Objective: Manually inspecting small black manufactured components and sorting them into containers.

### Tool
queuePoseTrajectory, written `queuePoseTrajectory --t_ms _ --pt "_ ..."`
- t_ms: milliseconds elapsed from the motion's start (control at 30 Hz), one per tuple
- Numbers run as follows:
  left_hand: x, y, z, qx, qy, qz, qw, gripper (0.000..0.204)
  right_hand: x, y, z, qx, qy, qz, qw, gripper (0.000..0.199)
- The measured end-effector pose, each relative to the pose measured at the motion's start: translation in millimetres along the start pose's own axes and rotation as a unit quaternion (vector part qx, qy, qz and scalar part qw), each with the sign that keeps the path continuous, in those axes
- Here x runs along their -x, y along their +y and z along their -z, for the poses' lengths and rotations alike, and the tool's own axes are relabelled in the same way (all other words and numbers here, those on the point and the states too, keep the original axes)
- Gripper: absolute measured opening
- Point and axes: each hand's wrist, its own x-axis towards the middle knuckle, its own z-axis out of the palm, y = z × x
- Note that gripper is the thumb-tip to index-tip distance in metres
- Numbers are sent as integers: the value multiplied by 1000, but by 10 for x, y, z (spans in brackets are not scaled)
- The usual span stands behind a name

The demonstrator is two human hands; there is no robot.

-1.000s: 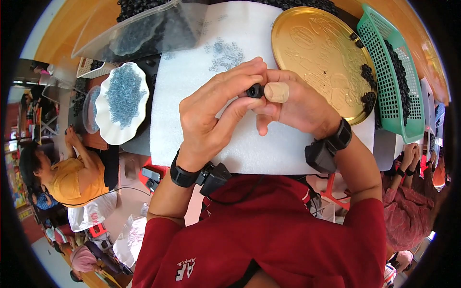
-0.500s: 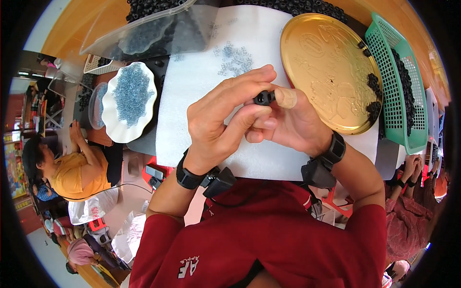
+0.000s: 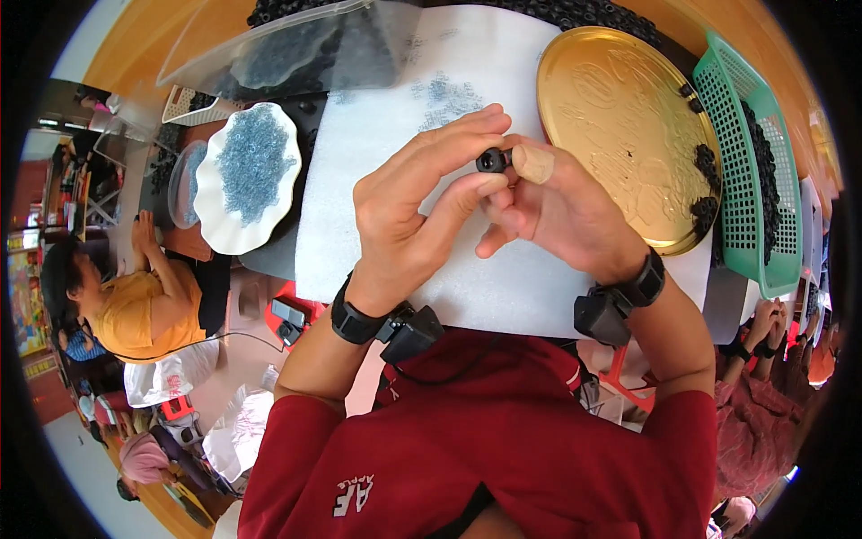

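Pinching one small black part point(image 3: 490, 161), left hand point(image 3: 413, 211) and right hand point(image 3: 557, 211) over white foam sheet point(image 3: 359, 162), orange table point(image 3: 144, 49).

A round gold tray point(image 3: 620, 117) lies on the white foam sheet point(image 3: 377, 162), with a green mesh basket point(image 3: 750, 162) of black parts beside it. A white scalloped dish point(image 3: 247, 175) holds small grey-blue pieces.
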Motion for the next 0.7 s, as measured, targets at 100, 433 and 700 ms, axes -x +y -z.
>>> queuePoseTrajectory --t_ms 100,433,700 --pt "-18 -3 20 -59 -11 -13 998 27 40 -94 -91 200 100 80 971 19" --pt "-5 3 3 -88 -46 -13 995 26 80 -159 -100 709 109 284 636 16" --pt "-6 25 -22 -68 -10 -20 997 21 51 -1 -144 612 146 268 729 27"
